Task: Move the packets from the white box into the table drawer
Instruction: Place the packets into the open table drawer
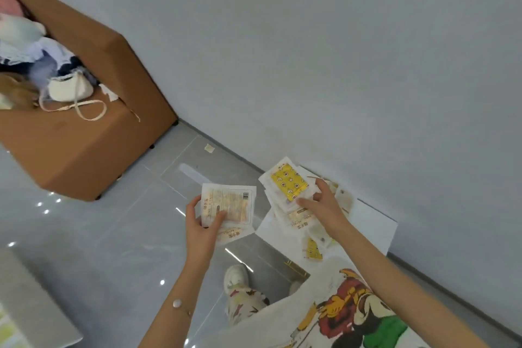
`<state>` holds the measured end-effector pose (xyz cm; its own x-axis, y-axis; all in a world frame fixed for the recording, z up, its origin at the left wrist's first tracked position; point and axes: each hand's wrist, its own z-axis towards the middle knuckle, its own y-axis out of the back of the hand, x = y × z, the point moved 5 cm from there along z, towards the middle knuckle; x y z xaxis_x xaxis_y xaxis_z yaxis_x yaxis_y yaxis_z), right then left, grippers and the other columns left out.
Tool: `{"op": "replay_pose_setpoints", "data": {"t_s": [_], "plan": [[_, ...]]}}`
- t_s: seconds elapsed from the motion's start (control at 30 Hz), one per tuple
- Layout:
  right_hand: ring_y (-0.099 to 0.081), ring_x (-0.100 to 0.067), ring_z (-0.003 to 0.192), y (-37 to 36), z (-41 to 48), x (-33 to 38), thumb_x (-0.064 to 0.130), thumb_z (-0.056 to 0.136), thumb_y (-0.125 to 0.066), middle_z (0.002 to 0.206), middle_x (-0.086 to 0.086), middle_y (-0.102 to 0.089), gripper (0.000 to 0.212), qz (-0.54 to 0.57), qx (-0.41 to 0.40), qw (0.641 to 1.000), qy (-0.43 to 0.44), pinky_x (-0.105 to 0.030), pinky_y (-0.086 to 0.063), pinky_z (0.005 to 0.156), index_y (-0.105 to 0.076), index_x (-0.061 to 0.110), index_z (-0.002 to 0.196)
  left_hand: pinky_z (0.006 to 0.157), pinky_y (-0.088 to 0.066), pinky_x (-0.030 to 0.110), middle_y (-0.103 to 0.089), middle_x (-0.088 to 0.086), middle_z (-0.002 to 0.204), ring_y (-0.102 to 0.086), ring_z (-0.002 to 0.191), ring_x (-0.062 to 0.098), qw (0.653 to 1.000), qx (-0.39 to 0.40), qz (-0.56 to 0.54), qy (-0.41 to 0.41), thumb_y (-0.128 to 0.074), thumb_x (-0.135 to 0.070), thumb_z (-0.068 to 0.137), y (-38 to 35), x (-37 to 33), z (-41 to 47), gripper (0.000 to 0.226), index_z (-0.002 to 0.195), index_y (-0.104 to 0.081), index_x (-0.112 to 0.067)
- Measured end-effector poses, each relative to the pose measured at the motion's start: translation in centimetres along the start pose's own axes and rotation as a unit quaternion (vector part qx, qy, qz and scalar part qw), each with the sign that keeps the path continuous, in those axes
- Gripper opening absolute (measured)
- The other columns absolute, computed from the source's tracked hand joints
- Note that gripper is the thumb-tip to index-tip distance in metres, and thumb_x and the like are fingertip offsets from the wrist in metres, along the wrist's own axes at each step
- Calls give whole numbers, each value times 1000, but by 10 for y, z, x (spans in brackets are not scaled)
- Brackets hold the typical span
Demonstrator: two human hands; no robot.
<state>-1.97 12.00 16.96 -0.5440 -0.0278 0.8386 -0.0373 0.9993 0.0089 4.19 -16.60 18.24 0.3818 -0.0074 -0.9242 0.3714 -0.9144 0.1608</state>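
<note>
- While the left hand [202, 227] is raised over the grey floor [113, 234], its thumb lies across the front of a small stack of pale packets [231, 203] and its fingers curl behind them, so it is clamped on the stack.
- The top packet in that stack shows printed text and a barcode near its upper right corner; a second packet peeks out below it.
- The right hand [322, 203] pinches a thicker bundle of packets [279, 206], thumb on top and fingers wrapped round the bundle's far edge.
- A yellow packet [288, 182] with a small pattern lies on top of that bundle, touching the thumb tip.
- The bundle is held just above the white box [375, 223], which sits on the floor against the foot of the wall [339, 65].
- More packets [313, 248], one of them yellow, lie inside the box below the right forearm.
- A bracelet [177, 303] with a pale bead circles the left wrist.
- A white shoe [237, 277] stands on the floor between the two arms.
- A brown sofa [84, 150] at the far left edge of the floor carries a heap of clothes [28, 45] and a white bag [70, 87] with a looped strap.
- A small paper scrap [209, 148] lies on the floor near the wall.
</note>
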Motion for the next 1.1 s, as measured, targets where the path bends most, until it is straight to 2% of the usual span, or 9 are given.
{"op": "replay_pose_setpoints", "data": {"t_s": [0.17,0.4,0.53,0.63,0.73,0.8,0.9,1.1], "plan": [[-70,-20,92,-109,6,33,3,83,-69,106,-4,-70,43,-59,90,994,23,-28,-57,65,-52,30,112,60,-57,22,-66,-11,104,-71,84,7,996,-74,-44,-12,-73,-13,84,100,-11,2,53,121,-45,-39],[-72,-11,85,-273,19,74,6,81,-73,99,8,-72,43,-106,173,979,31,-25,-56,61,-53,34,107,57,-58,27,-70,-8,101,-73,80,14,981,-182,-74,0,-77,-23,81,257,-1,15,49,110,-47,-50],[-72,-15,87,-360,23,91,2,82,-71,104,1,-71,41,-135,208,968,48,-32,-57,65,-54,31,106,59,-59,30,-70,-9,101,-73,83,13,969,-227,-93,5,-76,-21,82,338,7,24,50,111,-47,-49],[-70,-24,94,-422,30,101,-2,84,-67,107,-5,-70,41,-125,233,964,41,-43,-58,76,-51,23,112,58,-58,27,-72,-11,99,-73,83,15,961,-251,-112,10,-76,-21,82,381,8,38,50,111,-48,-49],[-69,-30,98,-484,40,106,-3,84,-66,109,-9,-69,44,-131,259,957,22,-49,-56,84,-48,16,120,59,-57,24,-72,-8,100,-73,84,15,945,-291,-147,19,-76,-20,82,416,10,53,50,109,-48,-52],[-69,-29,96,-525,50,109,-2,85,-66,108,-9,-70,46,-137,278,951,12,-47,-57,82,-47,16,122,59,-57,23,-70,-7,104,-72,86,13,931,-320,-172,26,-77,-20,81,435,11,66,50,108,-49,-51],[-71,-24,88,-586,70,118,-2,84,-67,104,-5,-71,41,-156,312,937,10,-42,-58,75,-49,21,113,60,-57,24,-69,-6,108,-72,87,13,912,-355,-203,34,-76,-19,81,459,13,94,50,107,-49,-51],[-72,-17,87,-697,116,139,0,84,-67,98,4,-73,38,-221,408,886,15,-38,-57,72,-52,24,110,65,-60,31,-69,-1,110,-72,90,17,861,-435,-260,47,-77,-20,80,508,18,147,51,106,-48,-54]]}}
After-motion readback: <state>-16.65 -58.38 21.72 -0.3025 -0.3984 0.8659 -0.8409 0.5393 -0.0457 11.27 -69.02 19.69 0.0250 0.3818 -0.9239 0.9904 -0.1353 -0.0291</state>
